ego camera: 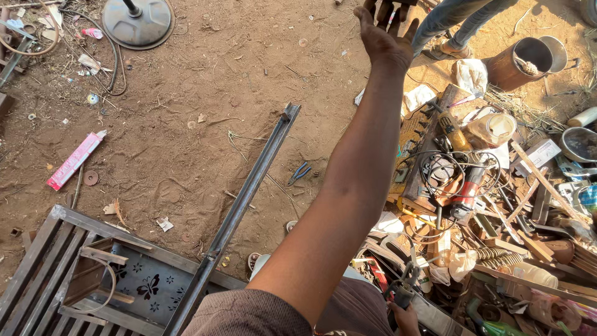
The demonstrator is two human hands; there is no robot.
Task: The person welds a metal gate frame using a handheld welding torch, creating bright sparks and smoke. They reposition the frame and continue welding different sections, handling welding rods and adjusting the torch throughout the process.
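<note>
At top edge, left hand (380, 38) fingers cut off; right hand (405, 317) mostly hidden.

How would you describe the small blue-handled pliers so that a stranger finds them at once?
Start at the long grey steel bar lying slantwise across the brown dirt ground. Just right of its upper half, between the bar and the outstretched arm, lie the small blue-handled pliers. They rest alone on bare soil, apart from the tool heap at the right.
</note>
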